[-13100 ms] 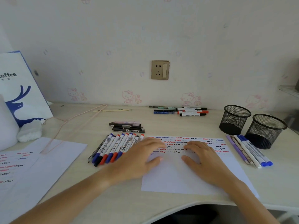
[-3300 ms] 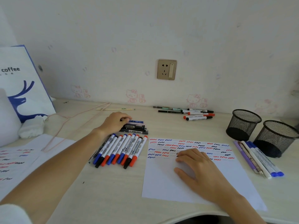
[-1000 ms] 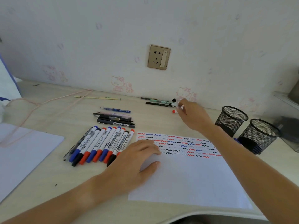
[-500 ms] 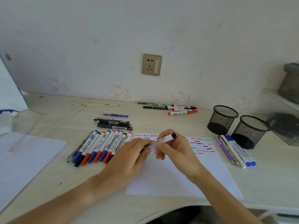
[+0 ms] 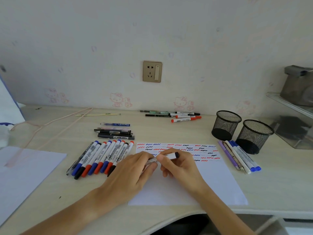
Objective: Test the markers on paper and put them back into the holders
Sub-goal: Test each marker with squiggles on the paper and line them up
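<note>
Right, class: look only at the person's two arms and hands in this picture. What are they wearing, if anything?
Nothing that shows. Both forearms are bare from the bottom edge of the frame to the wrists, with no sleeve in view. The left hand and the right hand carry no glove, ring, watch or bracelet that can be seen, and no markings. The upper arms lie out of frame.

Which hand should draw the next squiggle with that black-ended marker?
Probably the right hand. It pinches the white marker with the black end near the middle, over the white paper with squiggles. The left hand holds the other end, likely the cap, so it can pull that off.
</note>
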